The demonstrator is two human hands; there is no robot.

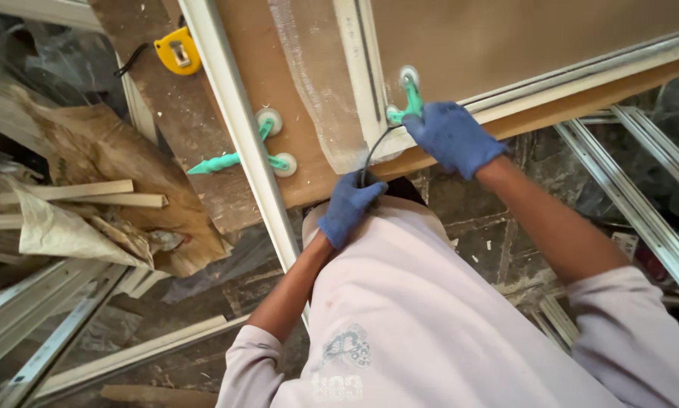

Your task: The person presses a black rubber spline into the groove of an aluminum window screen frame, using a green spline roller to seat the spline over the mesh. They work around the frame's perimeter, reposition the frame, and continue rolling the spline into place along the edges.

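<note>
Leftmost on the board lie a yellow tape measure (177, 51) and an idle green roller tool (243, 155); no labels are legible. Mid-frame, the left hand (348, 207) pinches a dark gasket cord (375, 149), while the right hand (451, 137), fingers curled, presses a second green roller (407, 98) on the white frame (354, 68); seating looks unfinished.

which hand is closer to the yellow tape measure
Left. The left hand holds a black cord below and to the right of the yellow tape measure; the right hand grips a green roller tool further right.
</note>
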